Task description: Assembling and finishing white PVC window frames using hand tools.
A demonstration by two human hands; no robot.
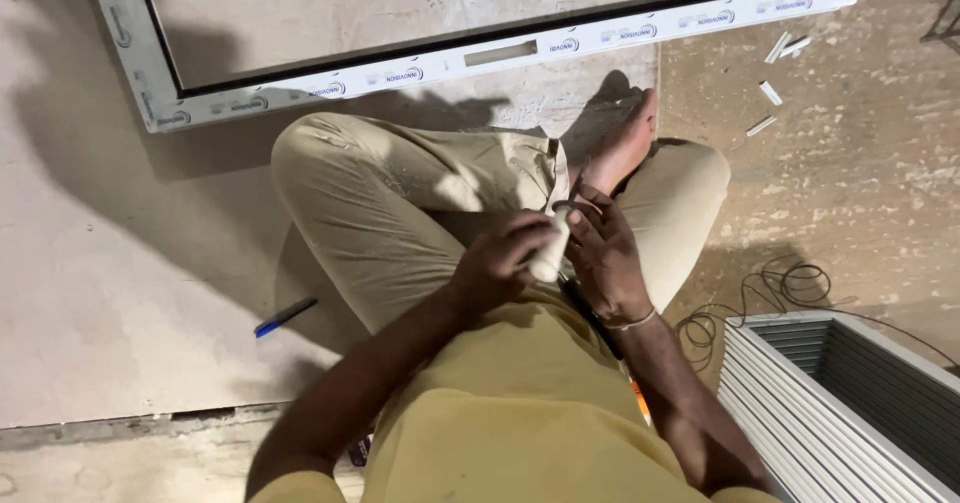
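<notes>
Dusty concrete floor (pixel 850 183) all round, both hands pinching a small white piece (pixel 548 253), left hand (pixel 495 263) and right hand (pixel 605 258) so crowded that a slip could nick the fingers (pixel 590 213).

A window-fitting worksite; white window frame (pixel 480 58) on bare dusty floor (pixel 860 183); stacked profiles (pixel 800 413); offcuts (pixel 775 73)

A small white cylinder (pixel 549 251) — tube-like, smooth, pale cream along its length — stands nearly upright, tilted slightly to the right at its top, above the person's lap. Its middle and lower part are wrapped by the left hand (pixel 497 263); the right hand (pixel 603 253) touches its upper end, where something thin and curved — too blurred to identify — sticks out.
</notes>
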